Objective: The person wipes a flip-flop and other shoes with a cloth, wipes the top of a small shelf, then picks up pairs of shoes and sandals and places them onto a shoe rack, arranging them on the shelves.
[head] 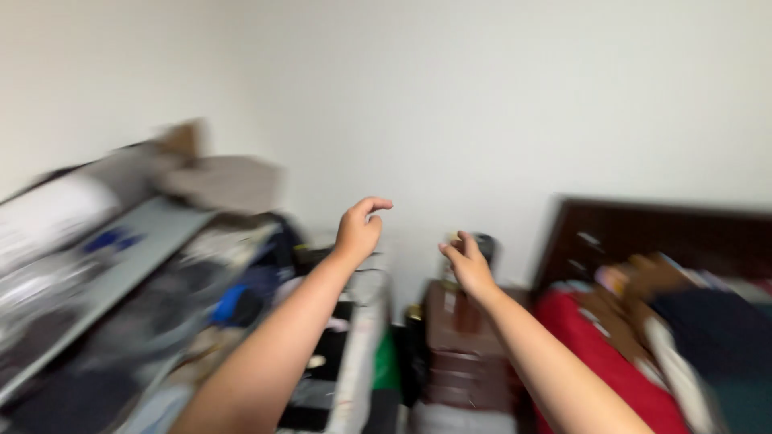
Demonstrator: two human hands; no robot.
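Observation:
The picture is smeared by motion. Both my arms reach forward into the room. My left hand [359,227] is raised in the air in front of the white wall, fingers curled loosely and apart, with nothing in it. My right hand [465,262] is held out lower, above a brown bedside cabinet [458,345]; its fingers are bent, and whether it holds anything I cannot tell. A dark round object [485,243] stands on the cabinet just behind that hand.
A cluttered shelf or table [121,297] with boxes and dark items fills the left. At the right is a bed with a dark headboard [643,233], a red cover [595,345] and piled clothes [708,321]. A white wall lies ahead.

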